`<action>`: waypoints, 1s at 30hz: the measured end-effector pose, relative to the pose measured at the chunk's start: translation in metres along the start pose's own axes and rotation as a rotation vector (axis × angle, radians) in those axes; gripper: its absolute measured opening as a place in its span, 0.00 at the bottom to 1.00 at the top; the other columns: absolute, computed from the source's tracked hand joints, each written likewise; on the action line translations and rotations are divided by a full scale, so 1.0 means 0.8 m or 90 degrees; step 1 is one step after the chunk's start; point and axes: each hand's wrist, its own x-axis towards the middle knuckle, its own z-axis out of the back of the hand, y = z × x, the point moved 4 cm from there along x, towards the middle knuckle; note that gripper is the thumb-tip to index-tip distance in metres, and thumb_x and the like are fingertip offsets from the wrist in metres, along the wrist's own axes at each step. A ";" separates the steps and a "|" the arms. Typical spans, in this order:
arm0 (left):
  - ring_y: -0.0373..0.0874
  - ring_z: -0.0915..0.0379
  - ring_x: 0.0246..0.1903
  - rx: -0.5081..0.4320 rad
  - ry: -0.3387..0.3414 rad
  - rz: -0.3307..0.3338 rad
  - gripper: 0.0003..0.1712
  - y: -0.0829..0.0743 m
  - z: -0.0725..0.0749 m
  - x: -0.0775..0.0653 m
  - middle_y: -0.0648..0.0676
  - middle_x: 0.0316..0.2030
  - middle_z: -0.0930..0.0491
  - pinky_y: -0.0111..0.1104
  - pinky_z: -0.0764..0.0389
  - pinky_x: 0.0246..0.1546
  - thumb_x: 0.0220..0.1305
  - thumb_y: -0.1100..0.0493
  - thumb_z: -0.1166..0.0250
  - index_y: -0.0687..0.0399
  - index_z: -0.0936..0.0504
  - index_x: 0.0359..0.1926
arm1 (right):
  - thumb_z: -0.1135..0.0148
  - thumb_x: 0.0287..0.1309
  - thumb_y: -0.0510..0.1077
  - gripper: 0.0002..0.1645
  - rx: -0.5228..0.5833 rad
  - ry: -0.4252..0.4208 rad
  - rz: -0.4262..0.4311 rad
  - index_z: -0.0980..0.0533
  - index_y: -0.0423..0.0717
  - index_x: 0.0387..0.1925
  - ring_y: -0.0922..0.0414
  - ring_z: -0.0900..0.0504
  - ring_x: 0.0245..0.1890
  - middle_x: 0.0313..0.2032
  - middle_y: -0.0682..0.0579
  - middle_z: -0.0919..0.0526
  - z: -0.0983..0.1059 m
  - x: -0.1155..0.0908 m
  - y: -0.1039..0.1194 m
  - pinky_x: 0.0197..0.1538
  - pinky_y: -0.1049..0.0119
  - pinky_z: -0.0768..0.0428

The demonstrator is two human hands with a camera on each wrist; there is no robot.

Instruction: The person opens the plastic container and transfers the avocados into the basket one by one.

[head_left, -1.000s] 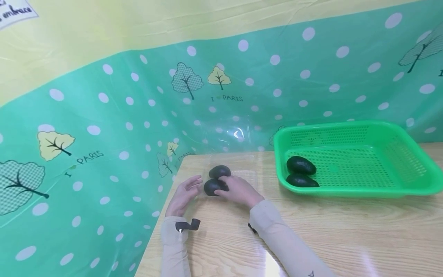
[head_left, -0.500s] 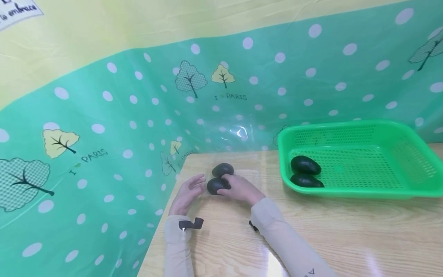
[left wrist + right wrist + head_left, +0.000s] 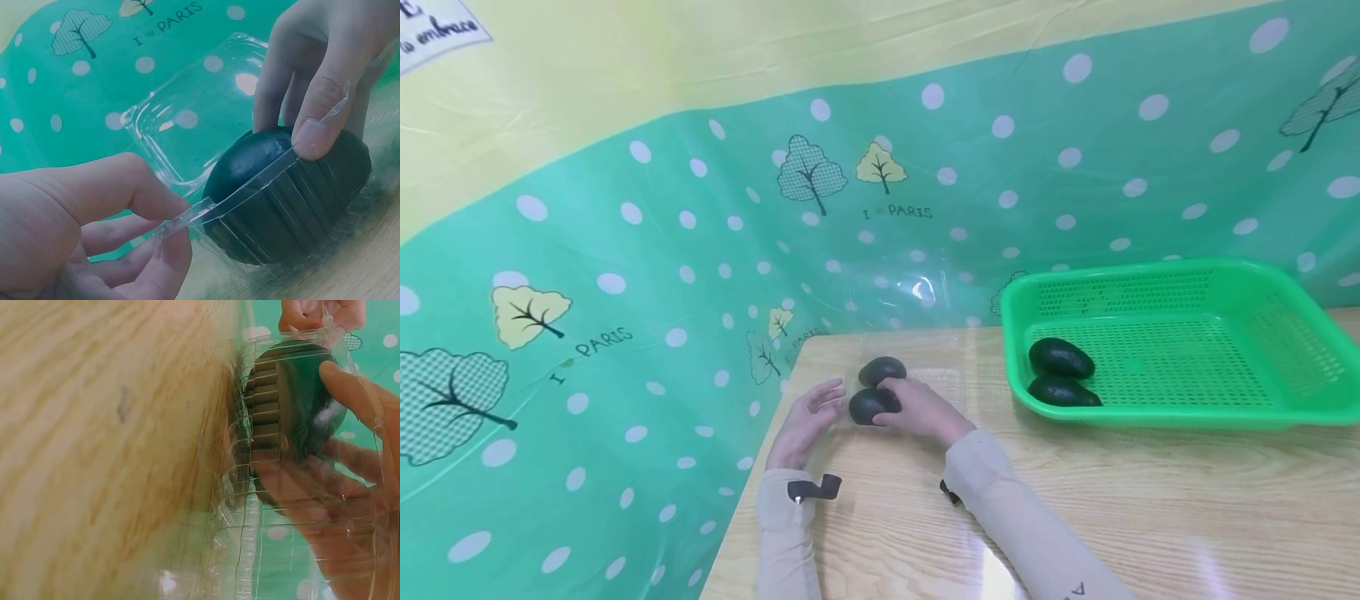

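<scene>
A clear plastic clamshell box (image 3: 938,385) stands on the table with its lid (image 3: 187,119) raised at the back. Two dark avocados lie at its left end, the far avocado (image 3: 882,371) behind the near avocado (image 3: 867,407). My left hand (image 3: 805,425) pinches the box's rim at the near left corner between thumb and finger, plain in the left wrist view. Reaching in from the right, my right hand (image 3: 923,410) holds the near avocado, thumb on the near side and fingers behind. Through the ribbed wall, the right wrist view shows this avocado (image 3: 294,394).
To the right stands a green perforated plastic basket (image 3: 1150,414). Inside, at its left end, lie two more avocados, a rear avocado (image 3: 1062,358) and a front avocado (image 3: 1063,392). A green dotted sheet (image 3: 700,242) hangs behind and left of the wooden table (image 3: 895,525).
The head view has shifted slightly. Both hands, the box and the avocados keep nearly the same places relative to each other.
</scene>
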 end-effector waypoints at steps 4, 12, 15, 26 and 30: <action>0.55 0.32 0.65 -0.010 -0.002 -0.005 0.34 -0.001 -0.001 -0.001 0.62 0.66 0.29 0.51 0.37 0.69 0.60 0.65 0.35 0.52 0.30 0.69 | 0.29 0.57 0.52 0.36 0.007 -0.008 0.008 0.26 0.38 0.62 0.45 0.21 0.57 0.57 0.41 0.19 0.002 -0.001 0.002 0.62 0.52 0.24; 0.55 0.33 0.65 -0.003 -0.009 -0.003 0.33 0.002 0.001 0.000 0.60 0.65 0.28 0.50 0.36 0.69 0.61 0.65 0.35 0.51 0.28 0.68 | 0.31 0.59 0.49 0.33 -0.003 0.002 0.033 0.26 0.37 0.62 0.45 0.22 0.59 0.58 0.40 0.20 0.002 0.000 0.000 0.64 0.52 0.25; 0.55 0.32 0.65 0.010 -0.011 -0.003 0.32 0.002 0.001 -0.001 0.59 0.65 0.28 0.50 0.36 0.68 0.61 0.66 0.36 0.51 0.28 0.68 | 0.31 0.59 0.49 0.33 -0.016 0.003 0.041 0.26 0.38 0.62 0.45 0.22 0.59 0.58 0.41 0.20 0.004 0.001 -0.001 0.64 0.52 0.25; 0.55 0.32 0.65 0.023 -0.010 -0.013 0.32 -0.002 0.000 0.000 0.59 0.65 0.27 0.50 0.33 0.66 0.61 0.65 0.36 0.51 0.27 0.67 | 0.33 0.62 0.48 0.33 -0.021 -0.009 0.054 0.29 0.38 0.65 0.43 0.26 0.64 0.62 0.40 0.23 0.017 -0.001 0.006 0.68 0.49 0.30; 0.55 0.32 0.65 0.022 -0.010 -0.014 0.32 0.000 0.002 -0.002 0.59 0.65 0.28 0.50 0.33 0.67 0.62 0.64 0.36 0.51 0.28 0.68 | 0.33 0.62 0.48 0.34 -0.014 -0.016 0.058 0.29 0.39 0.66 0.42 0.27 0.65 0.63 0.40 0.24 0.024 -0.003 0.011 0.68 0.48 0.31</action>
